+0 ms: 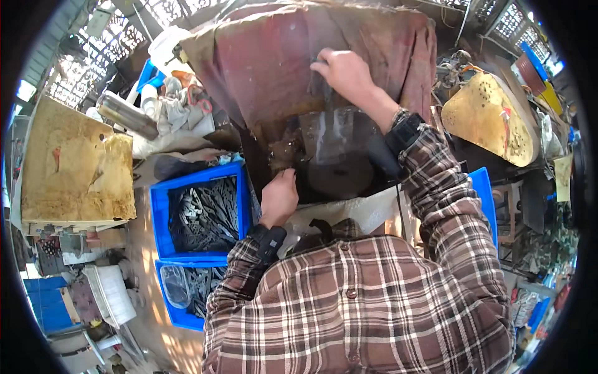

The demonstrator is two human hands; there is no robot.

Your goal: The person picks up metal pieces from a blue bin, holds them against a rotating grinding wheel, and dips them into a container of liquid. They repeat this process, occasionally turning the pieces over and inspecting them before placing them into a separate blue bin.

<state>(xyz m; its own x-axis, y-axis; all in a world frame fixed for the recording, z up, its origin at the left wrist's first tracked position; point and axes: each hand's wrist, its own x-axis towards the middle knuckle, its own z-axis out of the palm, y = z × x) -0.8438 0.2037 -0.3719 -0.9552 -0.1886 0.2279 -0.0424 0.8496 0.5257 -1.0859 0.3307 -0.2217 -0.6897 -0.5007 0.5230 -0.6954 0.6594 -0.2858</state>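
Note:
In front of me stands a box-like hood draped with a worn reddish-brown cloth [268,68], with a dark wet-looking opening [339,168] below it. My left hand [280,198] is at the left of the opening's near edge. Its fingers are pinched together, and whatever is between them is too small to name. My right hand [347,76] is raised before the cloth, above the opening. Its fingers are curled in, and what they hold, if anything, does not show. Pale blurred streaks [330,134] hang below it.
Left of me, a blue crate [163,218] holds many narrow grey metal pieces; a second blue crate [171,311] holds more and a clear plastic tub [176,287]. Stained yellowish panels [78,174] stand left and right. Rags [180,112] and a metal cylinder [128,114] lie back left.

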